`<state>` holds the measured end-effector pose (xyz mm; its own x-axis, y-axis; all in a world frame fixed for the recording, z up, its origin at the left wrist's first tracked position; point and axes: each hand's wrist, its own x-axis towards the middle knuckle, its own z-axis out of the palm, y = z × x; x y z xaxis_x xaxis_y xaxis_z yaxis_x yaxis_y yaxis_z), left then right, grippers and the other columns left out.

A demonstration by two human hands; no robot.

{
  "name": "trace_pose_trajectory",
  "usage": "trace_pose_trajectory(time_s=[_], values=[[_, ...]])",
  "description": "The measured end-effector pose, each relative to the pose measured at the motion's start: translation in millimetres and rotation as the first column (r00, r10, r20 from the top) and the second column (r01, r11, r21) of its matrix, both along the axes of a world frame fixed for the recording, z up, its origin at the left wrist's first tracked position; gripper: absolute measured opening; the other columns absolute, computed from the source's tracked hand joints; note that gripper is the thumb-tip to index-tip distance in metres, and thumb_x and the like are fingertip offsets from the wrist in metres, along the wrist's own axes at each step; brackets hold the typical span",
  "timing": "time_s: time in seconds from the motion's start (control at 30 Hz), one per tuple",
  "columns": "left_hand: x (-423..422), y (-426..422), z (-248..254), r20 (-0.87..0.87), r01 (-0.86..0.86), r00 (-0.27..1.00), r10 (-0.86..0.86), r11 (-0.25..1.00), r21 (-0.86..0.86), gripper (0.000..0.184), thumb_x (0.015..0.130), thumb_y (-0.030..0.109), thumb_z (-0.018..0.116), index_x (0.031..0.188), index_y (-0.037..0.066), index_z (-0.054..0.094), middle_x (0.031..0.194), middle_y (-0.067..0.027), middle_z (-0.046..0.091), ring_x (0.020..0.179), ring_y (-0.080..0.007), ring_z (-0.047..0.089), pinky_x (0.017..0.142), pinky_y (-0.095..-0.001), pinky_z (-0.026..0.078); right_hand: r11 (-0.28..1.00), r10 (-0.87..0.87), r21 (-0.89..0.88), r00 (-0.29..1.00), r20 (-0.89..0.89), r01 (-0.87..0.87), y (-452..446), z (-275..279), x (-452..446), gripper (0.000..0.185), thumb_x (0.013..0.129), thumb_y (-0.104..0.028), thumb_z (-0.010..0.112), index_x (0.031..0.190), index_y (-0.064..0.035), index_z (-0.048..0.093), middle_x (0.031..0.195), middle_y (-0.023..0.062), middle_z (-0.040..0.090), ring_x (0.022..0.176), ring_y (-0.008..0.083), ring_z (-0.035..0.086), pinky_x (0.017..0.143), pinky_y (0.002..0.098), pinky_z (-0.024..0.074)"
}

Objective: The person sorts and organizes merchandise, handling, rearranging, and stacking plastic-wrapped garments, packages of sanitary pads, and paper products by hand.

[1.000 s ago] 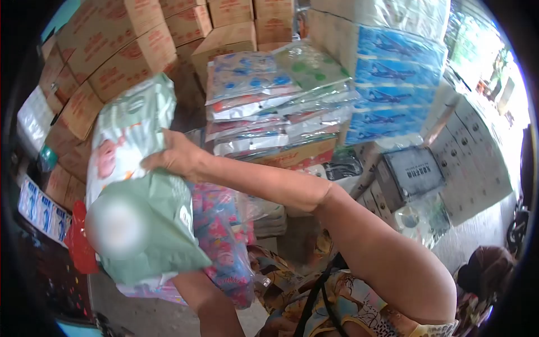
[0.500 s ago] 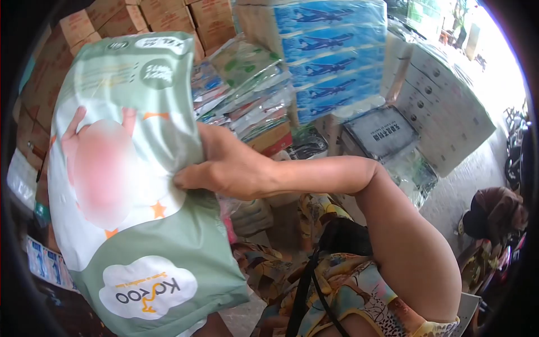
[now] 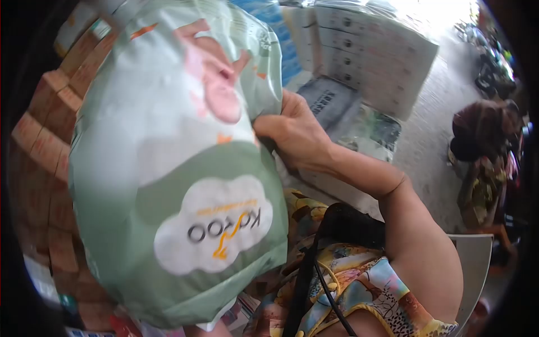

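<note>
A large green and white diaper pack (image 3: 123,241) fills the left and middle of the view, its printed lettering upside down. My right hand (image 3: 295,132) grips the pack's right edge, thumb on the front face and the other fingers hidden behind it. My left hand is not visible; a strip of skin shows under the pack at the bottom edge, and I cannot tell what part it is. A patterned garment (image 3: 359,281) and a black strap bag (image 3: 353,224) are on my body below the right arm.
Stacked brown cartons (image 3: 48,146) line the left side. White wrapped boxes (image 3: 376,62) and a dark plastic-wrapped package (image 3: 328,104) stand behind my right hand. A person (image 3: 485,132) is low down at the right, above a pale chair-like edge (image 3: 474,269).
The pack has moved right and appears closer, with my right hand still gripping its edge. The view has turned, showing more cartons at the left and hiding most of the blue packs.
</note>
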<state>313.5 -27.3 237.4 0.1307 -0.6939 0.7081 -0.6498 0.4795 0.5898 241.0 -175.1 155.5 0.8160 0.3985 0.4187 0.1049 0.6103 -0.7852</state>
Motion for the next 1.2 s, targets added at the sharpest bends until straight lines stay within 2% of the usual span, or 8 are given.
trace_pose_trajectory(time_s=[0.23,0.5,0.6,0.73,0.77,0.83,1.03,1.2], values=[[-99,-1,-58,-0.365,-0.263,0.905,0.218,0.962,-0.077,0.067,0.079,0.05,0.044,0.128,0.006,0.028,0.127,-0.0034,0.037,0.119,-0.0187,0.031,0.099,-0.0486,0.017,0.937,-0.306,0.115,0.935,-0.183,0.329,-82,-39,41,0.022,0.07,0.007,0.053,0.091,0.0015,0.058,0.084,0.0082,0.061,0.07,0.0132,0.06,0.061,0.0267,0.0499],[-56,-102,-67,-0.694,-0.593,0.551,0.465,0.803,0.067,0.063,0.086,0.044,0.037,0.132,0.005,0.02,0.133,-0.0108,0.029,0.123,-0.0227,0.028,0.101,-0.0374,0.023,0.74,-0.672,-0.156,0.71,-0.21,0.654,-166,-82,57,0.022,0.069,0.007,0.049,0.088,0.0029,0.057,0.079,0.0085,0.06,0.063,0.0126,0.058,0.055,0.0258,0.0482],[-5,-108,-93,-0.851,-0.403,0.451,0.268,0.912,0.074,0.06,0.086,0.042,0.038,0.131,0.005,0.023,0.132,-0.0113,0.031,0.12,-0.0237,0.031,0.1,-0.0375,0.025,0.68,-0.733,-0.231,0.645,-0.215,0.696,-186,-99,59,0.023,0.068,0.007,0.047,0.088,0.0034,0.057,0.078,0.0085,0.06,0.062,0.0124,0.058,0.054,0.0252,0.048],[65,-113,-129,-0.996,-0.075,0.079,-0.041,0.996,-0.047,0.055,0.087,0.039,0.039,0.128,0.004,0.029,0.128,-0.0124,0.035,0.116,-0.0255,0.037,0.097,-0.0376,0.029,0.602,-0.798,-0.316,0.566,-0.205,0.733,-201,-121,60,0.025,0.067,0.007,0.045,0.088,0.0036,0.058,0.079,0.0091,0.061,0.063,0.0122,0.058,0.054,0.0249,0.048],[69,-118,-131,-0.996,-0.066,0.077,-0.043,0.997,-0.049,0.055,0.087,0.039,0.039,0.128,0.004,0.029,0.128,-0.0124,0.035,0.116,-0.0255,0.037,0.097,-0.0376,0.029,0.595,-0.803,-0.319,0.559,-0.206,0.738,-203,-123,59,0.025,0.067,0.007,0.045,0.088,0.0036,0.058,0.079,0.0091,0.061,0.063,0.0122,0.058,0.054,0.0249,0.048],[72,-126,-134,-0.727,-0.175,0.597,0.339,0.94,0.294,0.055,0.083,0.034,0.047,0.126,0.003,0.029,0.126,-0.0137,0.038,0.112,-0.0249,0.041,0.095,-0.0352,0.032,0.511,-0.859,-0.399,0.471,-0.202,0.761,-206,-126,57,0.026,0.067,0.007,0.045,0.089,0.0033,0.058,0.08,0.0097,0.061,0.064,0.0122,0.058,0.055,0.0247,0.048],[124,-139,-181,-0.909,-0.029,0.374,0.186,0.982,0.189,0.054,0.077,0.008,0.054,0.126,0.005,0.031,0.12,-0.0143,0.043,0.105,-0.0219,0.048,0.088,-0.0279,0.04,0.495,-0.869,-0.362,0.458,-0.188,0.79,-230,-161,59,0.029,0.066,0.007,0.042,0.09,0.0029,0.059,0.078,0.0092,0.061,0.062,0.011,0.058,0.054,0.0231,0.0474],[136,-156,-210,-0.728,-0.024,0.592,0.345,0.911,0.412,0.059,0.077,0.007,0.053,0.129,0.003,0.026,0.126,-0.0139,0.038,0.114,-0.0214,0.04,0.095,-0.0299,0.032,0.36,-0.931,-0.379,0.306,-0.198,0.853,-247,-194,67,0.023,0.066,0.005,0.04,0.078,0.0015,0.059,0.065,0.0049,0.058,0.052,0.0089,0.053,0.043,0.0224,0.0412]])
